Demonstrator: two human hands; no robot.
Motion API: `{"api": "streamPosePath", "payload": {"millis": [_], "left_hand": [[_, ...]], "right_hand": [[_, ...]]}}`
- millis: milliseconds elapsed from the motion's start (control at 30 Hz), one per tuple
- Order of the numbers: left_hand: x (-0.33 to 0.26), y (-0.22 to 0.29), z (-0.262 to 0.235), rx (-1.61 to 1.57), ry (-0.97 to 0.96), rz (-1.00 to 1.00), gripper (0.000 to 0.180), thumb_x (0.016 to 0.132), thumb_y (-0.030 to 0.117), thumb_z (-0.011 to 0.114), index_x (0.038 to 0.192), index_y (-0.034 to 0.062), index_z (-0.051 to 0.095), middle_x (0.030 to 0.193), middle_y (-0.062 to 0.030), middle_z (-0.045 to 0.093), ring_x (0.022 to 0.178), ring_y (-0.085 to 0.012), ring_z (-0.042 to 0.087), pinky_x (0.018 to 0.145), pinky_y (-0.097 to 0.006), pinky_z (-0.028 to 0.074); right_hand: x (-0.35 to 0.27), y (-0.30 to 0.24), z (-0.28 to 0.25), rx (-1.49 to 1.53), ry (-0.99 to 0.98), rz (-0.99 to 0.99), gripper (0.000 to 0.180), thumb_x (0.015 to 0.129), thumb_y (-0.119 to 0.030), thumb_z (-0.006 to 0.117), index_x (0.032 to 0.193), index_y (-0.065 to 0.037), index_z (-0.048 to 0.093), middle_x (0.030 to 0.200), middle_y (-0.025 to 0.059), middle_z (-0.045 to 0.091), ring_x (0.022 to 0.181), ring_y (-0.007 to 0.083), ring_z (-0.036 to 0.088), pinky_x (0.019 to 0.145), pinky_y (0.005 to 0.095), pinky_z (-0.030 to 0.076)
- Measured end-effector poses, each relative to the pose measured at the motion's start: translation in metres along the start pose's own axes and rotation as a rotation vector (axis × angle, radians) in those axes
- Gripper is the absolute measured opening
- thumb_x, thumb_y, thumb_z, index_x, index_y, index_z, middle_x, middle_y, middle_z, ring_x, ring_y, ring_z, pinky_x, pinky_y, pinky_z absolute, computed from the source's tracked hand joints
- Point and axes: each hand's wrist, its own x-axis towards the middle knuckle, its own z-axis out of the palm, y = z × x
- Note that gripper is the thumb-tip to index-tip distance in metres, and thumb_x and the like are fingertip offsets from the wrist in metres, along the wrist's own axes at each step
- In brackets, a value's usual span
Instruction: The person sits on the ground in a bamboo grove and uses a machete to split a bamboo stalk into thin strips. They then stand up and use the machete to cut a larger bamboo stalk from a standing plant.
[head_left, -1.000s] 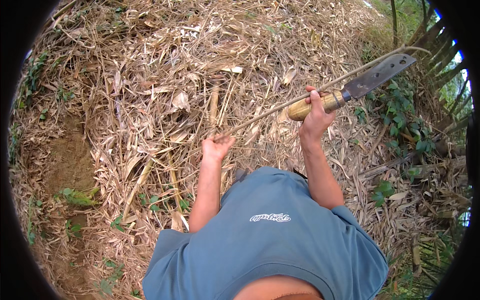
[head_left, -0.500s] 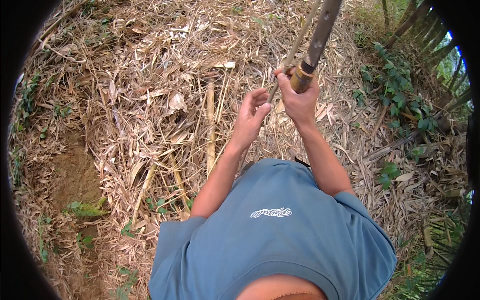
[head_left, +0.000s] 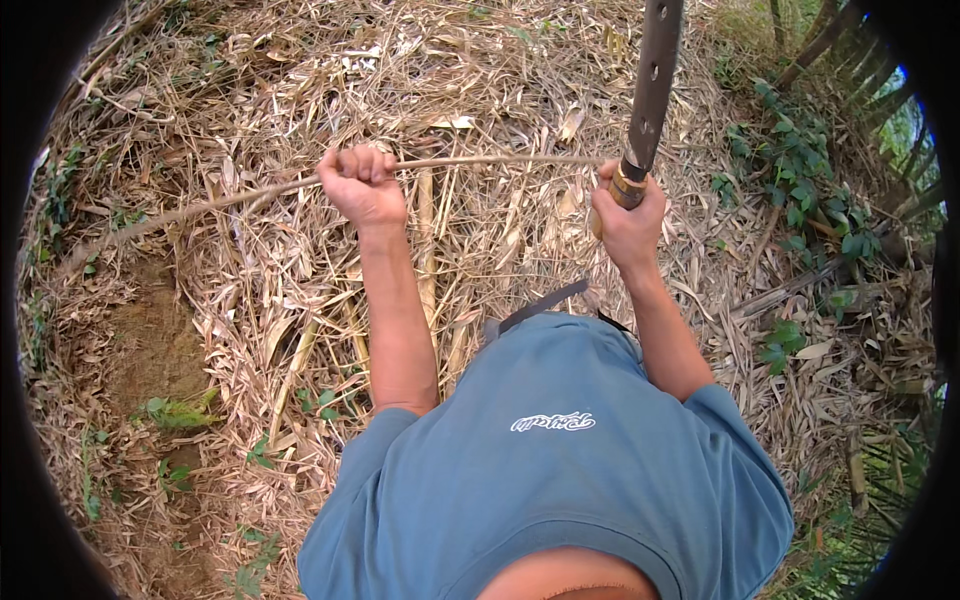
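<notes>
My right hand (head_left: 632, 225) is wrapped round the wooden handle of a machete (head_left: 655, 90), just below its metal collar. The dark blade, with holes along it, points up and away toward the top edge. A long thin brown stem (head_left: 480, 161) stretches across in front of me, slightly bowed. My left hand (head_left: 362, 187) is closed around it, fingers curled. One end reaches the thumb side of my right hand, where I cannot tell whether the fingers pinch it. The other end runs out past my left hand toward the far left, blurred.
Dry leaves and straw-like litter (head_left: 520, 235) cover the ground. A pale cane (head_left: 426, 250) lies among them. Bare brown soil (head_left: 155, 340) shows at the left, green leafy plants (head_left: 790, 205) at the right. A dark flat strip (head_left: 543, 305) juts out at my waist.
My left hand has moved left, away from my right hand, and closed on the stem. The stem has swung from upright to crosswise. My right hand with the machete has shifted slightly right and nearer.
</notes>
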Motion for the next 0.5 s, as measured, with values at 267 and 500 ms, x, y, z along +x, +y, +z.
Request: {"api": "streamPosePath", "payload": {"millis": [267, 500], "left_hand": [[0.011, 0.000, -0.004, -0.169, 0.075, 0.140, 0.037, 0.092, 0.027, 0.037, 0.060, 0.0182, 0.022, 0.052, 0.0032, 0.019, 0.047, -0.0122, 0.012, 0.046, -0.030, 0.014], [0.008, -0.023, 0.016, -0.266, 0.031, 0.139, 0.032, 0.087, 0.026, 0.035, 0.059, 0.0179, 0.021, 0.053, 0.0016, 0.020, 0.050, -0.0137, 0.017, 0.050, -0.030, 0.019]], "right_hand": [[-0.013, 0.013, -0.018, -0.117, -0.057, 0.082, 0.019, 0.081, -0.001, 0.064, 0.100, 0.000, 0.065, 0.066, -0.0060, 0.050, 0.056, 0.0019, 0.044, 0.051, 0.0229, 0.033], [-0.027, 0.035, -0.021, -0.341, -0.065, 0.197, 0.012, 0.082, -0.006, 0.065, 0.093, -0.003, 0.062, 0.068, -0.0038, 0.053, 0.058, 0.0041, 0.044, 0.051, 0.0248, 0.034]]}}
